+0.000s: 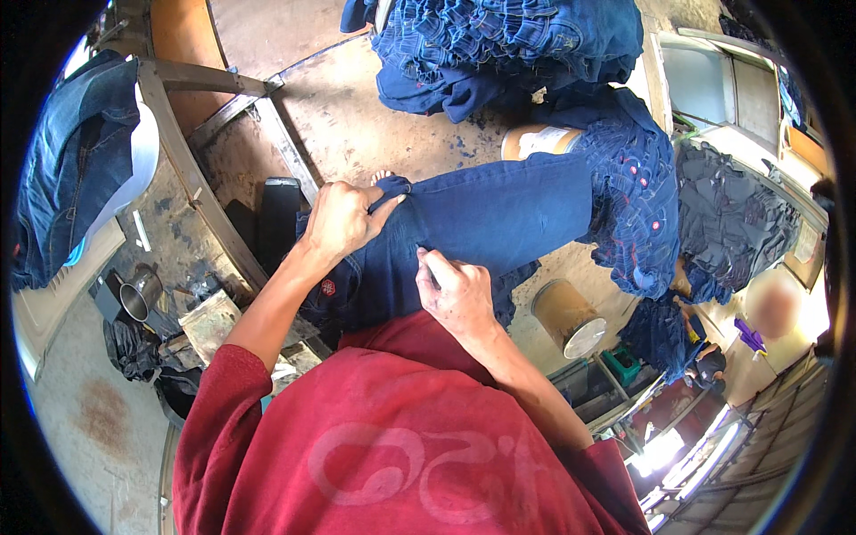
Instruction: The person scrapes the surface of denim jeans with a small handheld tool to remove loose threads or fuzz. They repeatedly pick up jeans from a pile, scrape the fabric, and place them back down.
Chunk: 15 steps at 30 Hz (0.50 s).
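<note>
Dark blue denim jeans (481, 223) are lying stretched across the worn brown work surface (357, 107), right in front of the person in the red shirt (392, 437). The left hand (339, 218) is gripping a bunched fold of the cloth at the near end, fingers curled shut around it. The right hand (456, 294) is pressing onto the denim, pinching a thin tool. A stack of folded blue jeans (508, 45) is sitting beyond, a cardboard tube (567, 317) beside.

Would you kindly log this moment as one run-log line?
left hand: grips edge of dark blue denim jeans | right hand: presses small thin tool to denim | nearby: stacked denim pile, metal cup
</note>
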{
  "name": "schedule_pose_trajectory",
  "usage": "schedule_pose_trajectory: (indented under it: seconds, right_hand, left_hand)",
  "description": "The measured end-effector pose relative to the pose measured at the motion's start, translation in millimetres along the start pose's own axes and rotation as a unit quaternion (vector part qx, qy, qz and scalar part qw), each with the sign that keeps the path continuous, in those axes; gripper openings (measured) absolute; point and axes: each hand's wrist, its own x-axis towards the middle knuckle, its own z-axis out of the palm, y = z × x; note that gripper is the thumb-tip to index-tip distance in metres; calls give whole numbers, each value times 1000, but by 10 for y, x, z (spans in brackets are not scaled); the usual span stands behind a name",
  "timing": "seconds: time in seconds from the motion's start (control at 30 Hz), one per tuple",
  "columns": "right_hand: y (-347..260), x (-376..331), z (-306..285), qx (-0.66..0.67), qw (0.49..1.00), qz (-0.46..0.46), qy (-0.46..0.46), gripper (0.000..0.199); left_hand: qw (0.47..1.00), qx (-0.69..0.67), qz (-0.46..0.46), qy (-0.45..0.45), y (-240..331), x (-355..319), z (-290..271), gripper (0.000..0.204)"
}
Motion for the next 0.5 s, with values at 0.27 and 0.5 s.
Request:
schedule_pose_trajectory:
  seconds: [0.27, 0.5]
  right_hand:
    - [-20, 3, -9, 15, 999, 1, 29, 13]
    - [-16, 5, -30, 12, 1000, 16, 10, 8]
  left_hand:
    - [1000, 2, -1, 1, -24, -2, 18, 30]
    - [1000, 5, -17, -11, -18, -2, 16, 31]
